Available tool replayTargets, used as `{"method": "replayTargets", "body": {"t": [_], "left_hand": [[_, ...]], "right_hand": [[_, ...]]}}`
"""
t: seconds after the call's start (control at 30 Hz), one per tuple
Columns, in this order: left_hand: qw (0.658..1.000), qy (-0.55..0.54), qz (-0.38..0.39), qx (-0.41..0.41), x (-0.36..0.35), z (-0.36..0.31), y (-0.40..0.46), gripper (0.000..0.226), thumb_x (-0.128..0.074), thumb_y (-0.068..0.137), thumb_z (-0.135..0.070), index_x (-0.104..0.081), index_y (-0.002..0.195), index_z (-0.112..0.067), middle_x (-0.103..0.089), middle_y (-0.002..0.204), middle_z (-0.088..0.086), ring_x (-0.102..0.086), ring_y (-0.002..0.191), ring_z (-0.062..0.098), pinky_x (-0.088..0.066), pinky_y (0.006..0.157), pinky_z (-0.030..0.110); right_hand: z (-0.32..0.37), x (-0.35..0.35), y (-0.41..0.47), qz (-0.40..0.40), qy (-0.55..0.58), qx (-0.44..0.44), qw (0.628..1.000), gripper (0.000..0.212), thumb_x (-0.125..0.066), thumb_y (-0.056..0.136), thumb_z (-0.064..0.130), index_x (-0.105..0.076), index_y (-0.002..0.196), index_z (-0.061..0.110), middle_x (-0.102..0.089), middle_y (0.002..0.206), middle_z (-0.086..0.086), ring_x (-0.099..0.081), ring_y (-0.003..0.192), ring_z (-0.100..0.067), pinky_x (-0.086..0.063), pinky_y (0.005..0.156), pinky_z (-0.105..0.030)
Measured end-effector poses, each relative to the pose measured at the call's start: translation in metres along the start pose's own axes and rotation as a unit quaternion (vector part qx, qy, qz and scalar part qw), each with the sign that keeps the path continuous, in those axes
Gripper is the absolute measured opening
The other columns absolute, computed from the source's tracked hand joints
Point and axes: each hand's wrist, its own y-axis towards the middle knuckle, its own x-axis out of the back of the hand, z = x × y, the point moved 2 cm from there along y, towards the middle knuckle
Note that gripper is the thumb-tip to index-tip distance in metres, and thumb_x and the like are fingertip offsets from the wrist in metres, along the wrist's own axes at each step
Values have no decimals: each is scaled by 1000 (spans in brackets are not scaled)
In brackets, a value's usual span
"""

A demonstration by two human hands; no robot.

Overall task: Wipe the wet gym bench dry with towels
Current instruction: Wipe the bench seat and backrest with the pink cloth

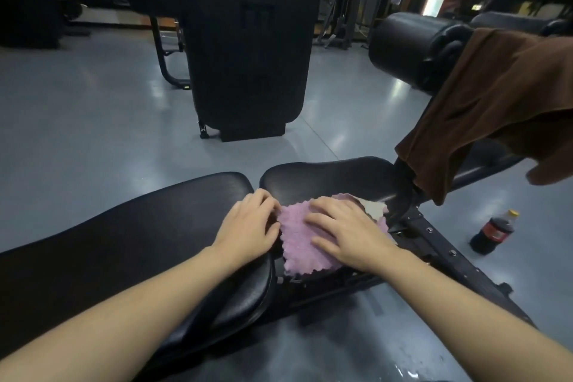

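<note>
My right hand [344, 232] flat on the purple towel [297, 242] at the gym bench's [124, 245] seat gap, left hand [248, 229] beside it, fingers curled at the towel's edge — brown towel [496, 102] draped over the roller pad [412, 49], cola bottle [493, 232] on the floor.

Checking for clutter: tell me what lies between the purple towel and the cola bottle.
In the head view, between the purple towel and the cola bottle runs the bench's black metal frame, then bare grey floor.
</note>
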Motion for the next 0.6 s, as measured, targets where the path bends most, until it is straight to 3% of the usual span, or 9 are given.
{"method": "replayTargets", "body": {"t": [0.13,0.3,0.43,0.6], "left_hand": [[1000,28,5,-9,-3,20,-30,44,-53,88,-45,-57,127,-26,-52,134,-9,-50,124,14,-41,99,33],[998,17,21,56,-11,45,-54,64,-32,93,-64,-46,147,-31,-38,158,-11,-31,149,14,-24,120,34],[997,-9,20,81,-18,48,-60,72,-21,92,-68,-39,152,-34,-28,163,-15,-17,154,10,-8,123,29],[996,-17,7,83,-19,50,-59,67,-25,93,-67,-40,150,-36,-28,163,-17,-18,153,9,-12,125,32]], "right_hand": [[7,-9,7,55,-29,18,998,61,-23,99,62,-36,153,36,-25,165,8,-18,152,-16,-17,122,-43],[0,-12,21,94,-82,88,988,58,-26,103,56,-21,158,38,-10,169,7,-9,155,-18,-8,124,-43],[-2,-15,39,116,-79,92,986,64,-25,102,62,-8,159,41,8,168,10,10,154,-13,8,124,-40],[-3,-22,76,126,-61,31,990,75,-6,90,74,-3,158,44,8,168,11,9,154,-13,2,125,-44]]}}
